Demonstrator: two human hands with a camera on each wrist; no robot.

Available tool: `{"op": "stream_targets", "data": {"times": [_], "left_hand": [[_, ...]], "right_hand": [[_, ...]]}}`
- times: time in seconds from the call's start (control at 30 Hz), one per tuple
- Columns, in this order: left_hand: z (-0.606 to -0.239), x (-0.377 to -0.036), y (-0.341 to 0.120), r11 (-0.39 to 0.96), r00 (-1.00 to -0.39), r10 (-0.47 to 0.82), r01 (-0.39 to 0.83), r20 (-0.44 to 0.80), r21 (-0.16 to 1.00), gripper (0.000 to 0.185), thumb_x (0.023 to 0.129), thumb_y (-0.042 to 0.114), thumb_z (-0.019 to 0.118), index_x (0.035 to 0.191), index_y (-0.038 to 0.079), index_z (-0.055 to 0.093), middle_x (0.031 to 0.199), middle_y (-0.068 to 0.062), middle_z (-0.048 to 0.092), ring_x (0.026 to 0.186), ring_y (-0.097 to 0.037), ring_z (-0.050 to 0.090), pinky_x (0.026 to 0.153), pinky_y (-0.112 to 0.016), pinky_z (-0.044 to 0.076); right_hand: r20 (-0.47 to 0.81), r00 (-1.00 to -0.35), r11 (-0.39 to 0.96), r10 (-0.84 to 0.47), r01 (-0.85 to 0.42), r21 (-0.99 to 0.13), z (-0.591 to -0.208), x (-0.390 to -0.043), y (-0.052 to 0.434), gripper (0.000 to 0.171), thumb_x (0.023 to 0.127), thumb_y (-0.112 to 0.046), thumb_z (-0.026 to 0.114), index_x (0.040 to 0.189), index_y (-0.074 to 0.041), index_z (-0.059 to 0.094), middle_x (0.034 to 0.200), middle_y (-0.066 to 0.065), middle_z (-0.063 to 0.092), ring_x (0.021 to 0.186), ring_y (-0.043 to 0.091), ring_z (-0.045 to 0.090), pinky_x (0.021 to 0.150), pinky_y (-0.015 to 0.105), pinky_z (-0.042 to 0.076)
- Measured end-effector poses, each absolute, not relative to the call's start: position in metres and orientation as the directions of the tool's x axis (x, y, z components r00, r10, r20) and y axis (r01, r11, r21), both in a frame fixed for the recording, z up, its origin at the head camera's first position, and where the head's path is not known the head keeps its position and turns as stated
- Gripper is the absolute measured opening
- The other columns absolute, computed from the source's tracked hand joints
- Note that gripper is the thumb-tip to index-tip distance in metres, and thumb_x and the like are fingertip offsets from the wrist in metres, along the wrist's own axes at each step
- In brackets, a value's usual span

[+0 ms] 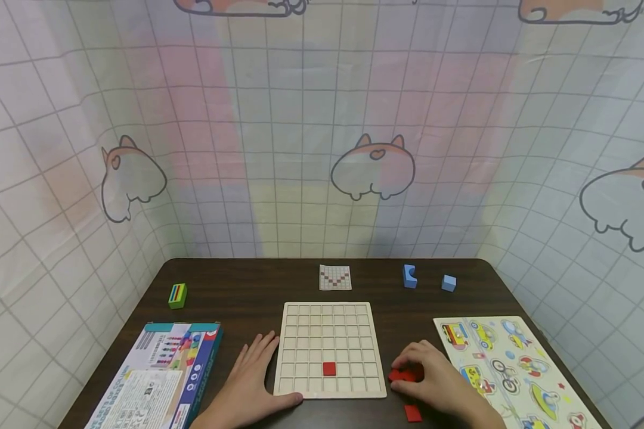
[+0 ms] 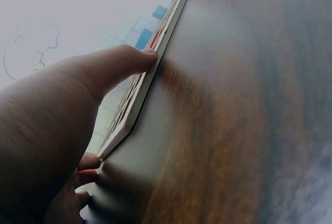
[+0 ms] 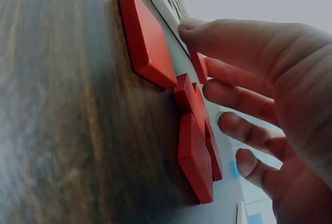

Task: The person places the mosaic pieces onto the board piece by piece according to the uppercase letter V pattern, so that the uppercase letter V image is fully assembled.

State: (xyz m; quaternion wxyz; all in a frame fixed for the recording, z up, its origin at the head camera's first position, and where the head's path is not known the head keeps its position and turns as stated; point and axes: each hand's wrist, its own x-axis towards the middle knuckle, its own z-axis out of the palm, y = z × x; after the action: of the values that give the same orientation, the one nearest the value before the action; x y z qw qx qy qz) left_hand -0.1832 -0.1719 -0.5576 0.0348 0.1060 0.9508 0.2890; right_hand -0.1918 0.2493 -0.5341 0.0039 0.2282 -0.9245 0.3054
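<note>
A pale wooden grid board (image 1: 333, 394) lies at the middle of the dark table, with one red square tile (image 1: 329, 369) set in a cell of a lower row. Beside it, my left hand (image 1: 252, 381) lies with fingers extended along its left side; the thumb (image 2: 127, 60) touches the near edge. My right hand (image 1: 437, 378) is just right of the board. Between its thumb and index finger it pinches a red tile (image 3: 198, 68). Below the fingers lie several other red tiles (image 3: 195, 154) in a small heap, and a separate tile (image 3: 148, 42) lies nearer me.
A printed grid card (image 1: 335, 278) lies behind the board. Back right are a blue notched block (image 1: 409, 276) and a blue cube (image 1: 448, 283). A green block with stripes (image 1: 177, 296) and a flat box (image 1: 155, 381) sit left; a picture board (image 1: 515, 357) is on the right.
</note>
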Motion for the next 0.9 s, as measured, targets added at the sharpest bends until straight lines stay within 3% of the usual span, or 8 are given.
{"op": "stream_targets", "data": {"times": [0.5, 0.9], "left_hand": [[-0.558, -0.183, -0.17, 0.805, -0.977, 0.21, 0.155, -0.031, 0.573, 0.136, 0.071, 0.094, 0.08, 0.175, 0.017, 0.037, 0.184, -0.008, 0.032, 0.175, -0.039, 0.017, 0.138, -0.073, 0.01], [-0.558, -0.182, -0.17, 0.805, -0.977, 0.214, 0.169, -0.013, 0.568, 0.135, 0.072, 0.093, 0.08, 0.175, 0.018, 0.037, 0.184, -0.007, 0.031, 0.174, -0.04, 0.017, 0.137, -0.073, 0.01]], "right_hand": [[0.191, -0.879, 0.689, -0.437, -0.464, -0.557, -0.528, -0.197, 0.236, 0.025, 0.094, -0.034, 0.092, 0.116, -0.029, 0.081, 0.112, -0.021, 0.074, 0.103, 0.003, 0.057, 0.089, 0.027, 0.057], [0.16, -0.871, 0.685, -0.465, -0.468, -0.558, -0.521, -0.205, 0.22, 0.023, 0.098, -0.041, 0.087, 0.118, -0.03, 0.082, 0.116, -0.023, 0.074, 0.107, 0.002, 0.055, 0.094, 0.03, 0.058]]}}
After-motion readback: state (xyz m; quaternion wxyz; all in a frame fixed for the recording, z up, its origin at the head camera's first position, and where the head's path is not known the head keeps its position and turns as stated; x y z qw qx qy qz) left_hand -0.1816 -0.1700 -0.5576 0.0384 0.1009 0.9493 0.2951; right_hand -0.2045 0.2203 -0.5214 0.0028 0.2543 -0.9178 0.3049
